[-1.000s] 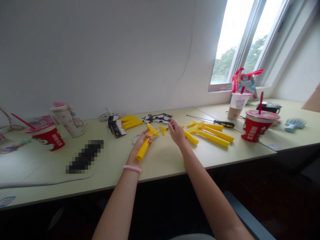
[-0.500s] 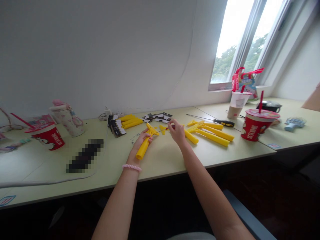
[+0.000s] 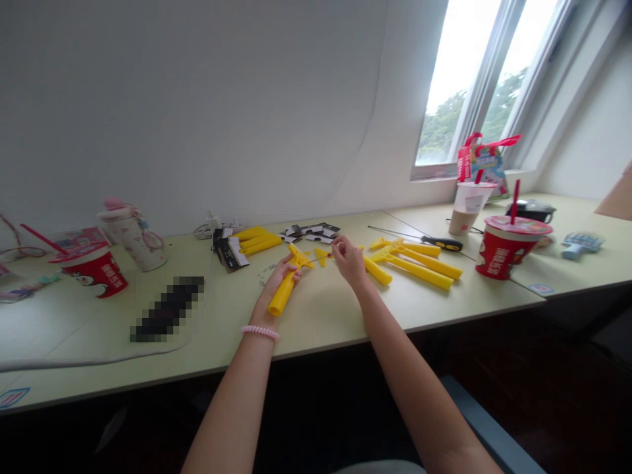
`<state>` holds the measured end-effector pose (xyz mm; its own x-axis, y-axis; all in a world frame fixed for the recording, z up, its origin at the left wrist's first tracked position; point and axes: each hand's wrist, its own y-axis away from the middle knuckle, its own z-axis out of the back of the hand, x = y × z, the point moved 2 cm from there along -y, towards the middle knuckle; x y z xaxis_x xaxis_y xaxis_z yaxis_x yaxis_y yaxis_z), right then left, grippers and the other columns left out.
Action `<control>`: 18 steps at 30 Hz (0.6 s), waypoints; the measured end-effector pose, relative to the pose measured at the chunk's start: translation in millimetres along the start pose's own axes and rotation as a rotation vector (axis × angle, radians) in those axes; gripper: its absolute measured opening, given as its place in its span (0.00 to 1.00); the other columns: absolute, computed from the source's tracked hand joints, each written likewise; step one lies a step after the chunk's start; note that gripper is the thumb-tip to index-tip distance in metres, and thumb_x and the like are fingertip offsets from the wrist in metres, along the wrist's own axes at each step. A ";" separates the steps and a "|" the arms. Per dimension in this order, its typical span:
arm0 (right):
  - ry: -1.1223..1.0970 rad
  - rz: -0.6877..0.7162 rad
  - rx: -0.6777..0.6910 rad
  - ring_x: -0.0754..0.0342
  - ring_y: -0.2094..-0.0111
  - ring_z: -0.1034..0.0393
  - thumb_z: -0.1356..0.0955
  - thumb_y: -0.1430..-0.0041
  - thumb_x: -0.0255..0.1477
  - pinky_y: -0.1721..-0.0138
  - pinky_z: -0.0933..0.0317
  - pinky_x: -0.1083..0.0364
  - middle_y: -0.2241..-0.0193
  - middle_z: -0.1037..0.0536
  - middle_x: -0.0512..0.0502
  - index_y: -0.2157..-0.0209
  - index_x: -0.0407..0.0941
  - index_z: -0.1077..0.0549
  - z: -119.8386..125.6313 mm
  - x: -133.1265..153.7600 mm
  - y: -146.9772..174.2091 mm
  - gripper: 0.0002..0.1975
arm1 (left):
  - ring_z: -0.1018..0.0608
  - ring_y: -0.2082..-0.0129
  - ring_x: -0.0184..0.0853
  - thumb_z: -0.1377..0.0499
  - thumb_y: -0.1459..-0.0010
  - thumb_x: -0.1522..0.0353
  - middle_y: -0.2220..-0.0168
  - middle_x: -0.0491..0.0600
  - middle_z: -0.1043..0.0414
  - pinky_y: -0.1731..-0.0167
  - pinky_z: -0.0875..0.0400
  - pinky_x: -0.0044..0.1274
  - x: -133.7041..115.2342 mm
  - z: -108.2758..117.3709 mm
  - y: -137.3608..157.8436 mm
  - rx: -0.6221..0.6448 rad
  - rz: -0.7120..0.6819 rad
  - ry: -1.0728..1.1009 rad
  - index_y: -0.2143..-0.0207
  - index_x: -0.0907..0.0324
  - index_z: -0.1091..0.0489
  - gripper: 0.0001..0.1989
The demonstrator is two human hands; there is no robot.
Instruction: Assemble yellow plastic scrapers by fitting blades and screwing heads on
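Observation:
My left hand [image 3: 277, 284], with a pink coil band at its wrist, is wrapped round a yellow scraper [image 3: 283, 295] whose wide head points away from me. In my right hand [image 3: 349, 259] is a small screwdriver [image 3: 330, 255] with a reddish handle, mostly hidden by the fingers. Its thin shaft reaches left to the scraper's head; whether the tip sits in a screw is too small to tell. Just behind lies a loose yellow piece [image 3: 321, 257]. Small metal screws [image 3: 267, 271] are scattered left of my left hand. More yellow scrapers [image 3: 419, 268] lie to the right of my right hand.
Yellow handles [image 3: 261, 243] and black-and-white cards [image 3: 312, 232] lie near the wall. A long screwdriver [image 3: 442, 243] is at back right. Red cups [image 3: 508, 253] with straws stand on both sides, beside a tumbler [image 3: 135, 237] at left. A cable [image 3: 99, 361] crosses the table [image 3: 316, 329].
Both hands stay in nearly the same place, with the screwdriver held against the scraper's head. Nothing was taken up or let go.

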<state>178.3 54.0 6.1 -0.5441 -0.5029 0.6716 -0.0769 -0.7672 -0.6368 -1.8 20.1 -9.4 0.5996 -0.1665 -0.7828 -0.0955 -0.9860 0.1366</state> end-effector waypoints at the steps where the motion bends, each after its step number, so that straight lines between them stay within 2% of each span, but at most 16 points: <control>1: 0.013 0.008 -0.004 0.58 0.81 0.40 0.41 0.46 0.33 0.76 0.49 0.60 0.83 0.32 0.54 0.70 0.45 0.33 0.0 0.2 0.0 0.09 | 0.32 0.82 0.21 0.48 0.53 0.82 0.70 0.48 0.36 0.85 0.36 0.12 0.1 -0.1 0.1 -0.003 0.002 0.003 0.45 0.55 0.42 0.31; 8: 0.035 -0.019 -0.003 0.58 0.81 0.39 0.41 0.45 0.35 0.77 0.49 0.60 0.83 0.30 0.52 0.71 0.45 0.31 -0.6 -1.3 1.1 0.11 | 0.32 0.82 0.21 0.48 0.53 0.82 0.70 0.47 0.36 0.84 0.34 0.12 0.5 0.7 -1.1 -0.010 0.010 0.005 0.46 0.55 0.42 0.31; 11: 0.030 -0.063 -0.096 0.56 0.78 0.35 0.42 0.43 0.36 0.75 0.46 0.59 0.80 0.27 0.50 0.69 0.44 0.30 2.8 -5.8 -0.8 0.14 | 0.32 0.82 0.20 0.48 0.53 0.83 0.68 0.48 0.36 0.85 0.35 0.11 -1.4 0.7 -1.8 -0.002 -0.004 0.054 0.47 0.54 0.42 0.30; 13: 0.028 -0.084 -0.146 0.55 0.75 0.33 0.43 0.42 0.37 0.73 0.45 0.58 0.76 0.25 0.47 0.67 0.44 0.29 4.7 -8.9 -2.3 0.16 | 0.33 0.81 0.19 0.49 0.52 0.83 0.67 0.47 0.36 0.85 0.36 0.10 -4.6 1.5 -1.3 -0.026 -0.062 0.120 0.48 0.53 0.41 0.29; 15: 0.056 -0.069 -0.079 0.54 0.73 0.32 0.42 0.42 0.36 0.71 0.44 0.58 0.74 0.24 0.46 0.67 0.44 0.27 2.3 -9.4 -2.6 0.16 | 0.33 0.81 0.18 0.49 0.51 0.82 0.66 0.47 0.36 0.84 0.36 0.09 -8.3 2.9 0.3 -0.064 -0.143 0.213 0.50 0.51 0.40 0.27; 18: 0.225 -0.004 0.156 0.52 0.71 0.31 0.39 0.43 0.34 0.71 0.44 0.57 0.72 0.23 0.46 0.70 0.46 0.25 -10.3 -4.0 3.3 0.13 | 0.32 0.79 0.18 0.49 0.50 0.81 0.65 0.46 0.36 0.83 0.36 0.08 -12.1 4.1 3.9 -0.063 -0.226 0.332 0.51 0.51 0.40 0.25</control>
<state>171.6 57.6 -2.6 -0.7176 -0.4116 0.5618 0.0406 -0.8301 -0.5562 -12.7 18.2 -1.9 0.8249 0.0759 -0.5602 0.1109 -0.9934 0.0286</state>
